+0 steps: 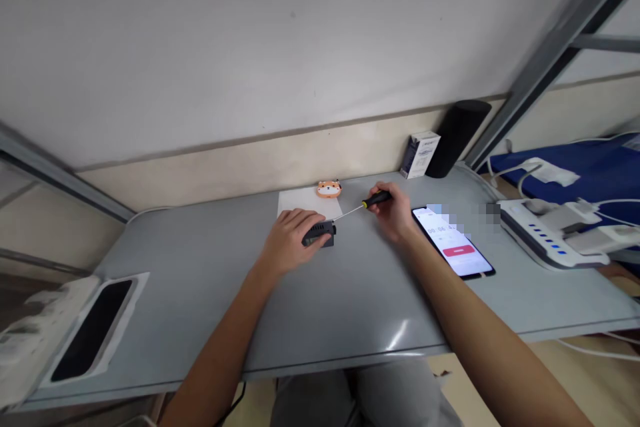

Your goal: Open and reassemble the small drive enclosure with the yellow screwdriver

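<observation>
A grey counter (320, 307) fills the lower half of the view, its front edge rounded and faintly glossy, set against a plain white wall with a beige band along the bottom. Slanted grey metal bars cross the room at 2 o'clock and at 9 o'clock.

Near the centre the left hand (289, 240) is clamped over a small black device (320, 233) that lies flat on the counter, fingers wrapped across its top. Just toward 3 o'clock from it, the right hand (395, 210) grips a screwdriver (361, 206) by its black and yellow handle; the thin metal shaft slants down to the left and its tip meets the device's right end.

Behind the device, toward 12 o'clock, lies a white sheet of paper (300, 200) with a little orange animal-faced figure (329, 189) at its far edge. At 1 o'clock a small white and blue box (421, 154) stands by the wall, touching or nearly touching a black cylinder (457, 137). A phone (454, 242) with a lit screen (a red button shows on it) lies just right of the right hand. At 3 o'clock a white power strip (545, 233) with plugs sits at the counter's edge, blue fabric (590, 170) beyond it. At 8 o'clock a dark slab in white wrapping (93, 330) rests near the left corner.
</observation>
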Demonstrator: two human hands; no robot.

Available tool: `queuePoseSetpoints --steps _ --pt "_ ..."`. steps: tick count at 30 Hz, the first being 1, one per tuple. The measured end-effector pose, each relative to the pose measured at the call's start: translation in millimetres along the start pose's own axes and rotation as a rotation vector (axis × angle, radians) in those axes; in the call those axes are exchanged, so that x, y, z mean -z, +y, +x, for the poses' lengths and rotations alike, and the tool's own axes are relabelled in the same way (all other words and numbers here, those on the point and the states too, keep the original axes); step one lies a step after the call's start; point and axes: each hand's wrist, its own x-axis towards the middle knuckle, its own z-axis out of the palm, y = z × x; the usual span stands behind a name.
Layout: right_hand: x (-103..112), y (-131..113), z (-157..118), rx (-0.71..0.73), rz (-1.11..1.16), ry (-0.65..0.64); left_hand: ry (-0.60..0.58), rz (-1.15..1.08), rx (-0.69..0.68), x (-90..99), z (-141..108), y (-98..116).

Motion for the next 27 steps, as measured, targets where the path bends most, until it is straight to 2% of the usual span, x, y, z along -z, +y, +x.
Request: queuePoseSetpoints --steps 6,15,22,27 --pt "-1 5 -3 -0.053 -0.014 0.001 -0.014 0.023 -0.011 -8.4 -14 -1" --pt "-2 10 -4 -0.071 -0.016 -0.009 0.032 0.021 0.006 -3.5 -11 6" --pt "-2 17 -5 -0.083 -0.062 -0.044 0.065 0.022 -0.044 -6.4 -12 6" --pt "-6 12 -9 -0.108 0.000 -0.001 0.082 -0.026 -0.029 -6.2 -12 7"
